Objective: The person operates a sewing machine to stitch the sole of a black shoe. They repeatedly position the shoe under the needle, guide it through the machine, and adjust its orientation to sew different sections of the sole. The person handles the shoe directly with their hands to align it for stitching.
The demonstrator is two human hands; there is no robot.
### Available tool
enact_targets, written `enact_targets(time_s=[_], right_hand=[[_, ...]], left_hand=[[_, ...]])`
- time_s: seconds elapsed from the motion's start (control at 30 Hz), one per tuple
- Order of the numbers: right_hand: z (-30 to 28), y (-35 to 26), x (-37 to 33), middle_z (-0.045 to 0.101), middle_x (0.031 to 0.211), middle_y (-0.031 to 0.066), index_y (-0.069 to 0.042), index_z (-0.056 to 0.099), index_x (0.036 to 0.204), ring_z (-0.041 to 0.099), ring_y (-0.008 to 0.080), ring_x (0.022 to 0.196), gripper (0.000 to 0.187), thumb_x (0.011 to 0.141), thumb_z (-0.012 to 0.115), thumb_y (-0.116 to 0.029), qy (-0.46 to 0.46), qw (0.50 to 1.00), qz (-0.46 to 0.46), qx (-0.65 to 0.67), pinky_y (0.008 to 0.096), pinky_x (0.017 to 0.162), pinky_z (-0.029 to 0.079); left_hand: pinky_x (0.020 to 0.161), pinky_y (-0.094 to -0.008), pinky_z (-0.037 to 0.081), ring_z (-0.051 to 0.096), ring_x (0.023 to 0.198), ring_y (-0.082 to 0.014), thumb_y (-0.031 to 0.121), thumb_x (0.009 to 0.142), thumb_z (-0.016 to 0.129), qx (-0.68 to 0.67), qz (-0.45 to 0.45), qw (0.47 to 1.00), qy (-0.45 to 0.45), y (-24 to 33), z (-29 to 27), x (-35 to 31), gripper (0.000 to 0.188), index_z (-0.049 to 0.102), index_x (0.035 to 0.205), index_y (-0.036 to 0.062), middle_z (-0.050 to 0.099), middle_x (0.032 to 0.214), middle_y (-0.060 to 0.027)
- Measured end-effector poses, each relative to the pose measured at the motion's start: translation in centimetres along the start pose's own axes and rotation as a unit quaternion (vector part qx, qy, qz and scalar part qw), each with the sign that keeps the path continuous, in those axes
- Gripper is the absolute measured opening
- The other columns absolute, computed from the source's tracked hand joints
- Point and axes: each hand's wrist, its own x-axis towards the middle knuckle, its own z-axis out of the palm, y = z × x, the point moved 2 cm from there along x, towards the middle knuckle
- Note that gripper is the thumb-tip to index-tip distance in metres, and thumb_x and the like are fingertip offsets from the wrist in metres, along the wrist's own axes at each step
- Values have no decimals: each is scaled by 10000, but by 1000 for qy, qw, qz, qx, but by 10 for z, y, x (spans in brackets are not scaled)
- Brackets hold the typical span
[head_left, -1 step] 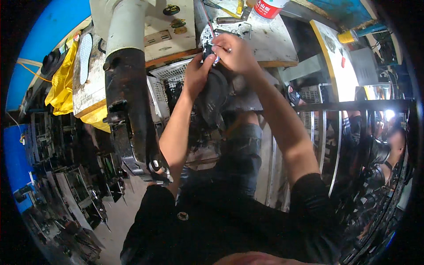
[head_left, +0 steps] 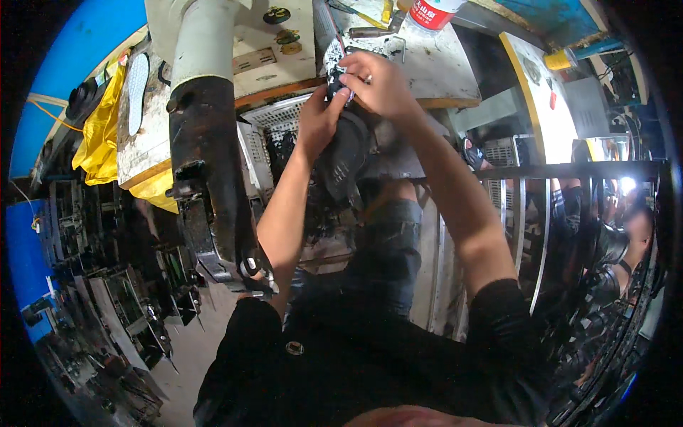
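Observation:
Beyond my lap, both hands come together at the near edge of the workbench [head_left: 445, 75]. My left hand [head_left: 318, 119] is closed, thumb pressed along the side of a small dark piece [head_left: 335, 84] with whitish patches around it. Its kind is hard to make out, as fingers cover much of it. From the right, my right hand [head_left: 377, 84] reaches over with fingertips pinched close to the left thumb; what lies between them is hidden. Just below the hands is a dark, rounded machine part [head_left: 346, 153].
A thick grey-and-black machine column [head_left: 203, 114] stands left of my left arm. Behind that arm sits a white plastic basket [head_left: 284, 114]. On the bench are a white-and-red tub [head_left: 430, 14] and tools. Metal rails [head_left: 562, 172] run along the right, with a person [head_left: 637, 228] beyond.
My right hand has shifted very slightly to the left and away from me. Otherwise the hands keep the same hold.

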Motion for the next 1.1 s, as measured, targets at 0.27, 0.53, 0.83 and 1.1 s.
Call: enact_targets(time_s=[0.27,0.53,0.83,1.1], right_hand=[[-13,-4,22,745,888,150,12,694,1063,732,246,807,258,847,750,-117,-140,985,-14,-102,361,747,568],[-8,8,22,743,872,106,16,690,1042,706,178,786,233,861,769,-109,-156,984,34,-73,331,772,574],[-13,23,34,716,830,40,-14,709,982,669,112,758,222,866,769,-194,-199,969,137,-46,269,707,548],[-7,32,32,743,734,94,-30,759,857,727,169,653,257,795,689,-269,-130,982,136,26,311,676,576]], left_hand=[[628,-270,486,617,725,-102,237,968,724,-113,-7,994,2,-7,15,-1,335,621,1142,-31,705,855,-82],[613,-288,487,621,657,-108,184,947,731,48,46,997,47,-1,14,-6,307,623,1139,-31,701,795,-92],[575,-270,439,536,635,-70,219,951,732,70,-9,995,63,4,20,-10,326,642,1177,2,635,751,5],[659,-302,482,576,684,-121,244,917,756,96,-28,992,78,5,20,-6,351,654,1150,1,667,817,-46]])
